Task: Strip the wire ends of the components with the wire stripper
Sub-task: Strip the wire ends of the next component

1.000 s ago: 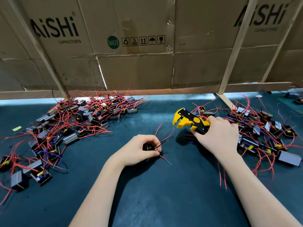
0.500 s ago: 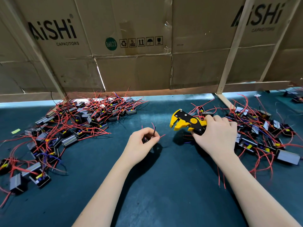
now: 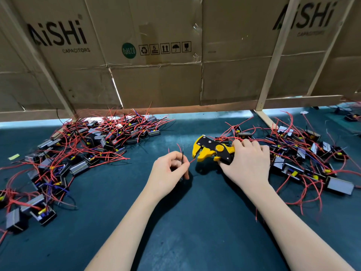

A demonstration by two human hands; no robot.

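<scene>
We're looking down at a dark teal counter (image 3: 175, 231), and both hands are busy near its middle. Our left hand (image 3: 168, 173) is curled around a small component (image 3: 175, 165), mostly hidden inside the fingers, with the thumb and forefinger pinching its leads: a black wire (image 3: 182, 157) stands nearly upright out of the pinch, and a red wire (image 3: 192, 160) pokes out to the right. Just beside it, our right hand (image 3: 247, 163) grips the handles of the yellow-and-black wire stripper (image 3: 212, 151), fingers wrapped over the top. The stripper's head points left toward the left hand, its mouth gaping, and the red wire's tip sits right at that mouth; we can't tell whether it is touching.

On the left, a big pile of components (image 3: 82, 153) sprawls across the counter, black and grey blocks tangled in red leads, well apart from the left hand. On the right, a second pile (image 3: 304, 159) lies just behind and beside the right hand, with its red wires trailing past the wrist. Behind it all rises a wall of cardboard (image 3: 156, 79) printed "AiSHi CAPACITORS", braced with pale wooden strips (image 3: 273, 61).
</scene>
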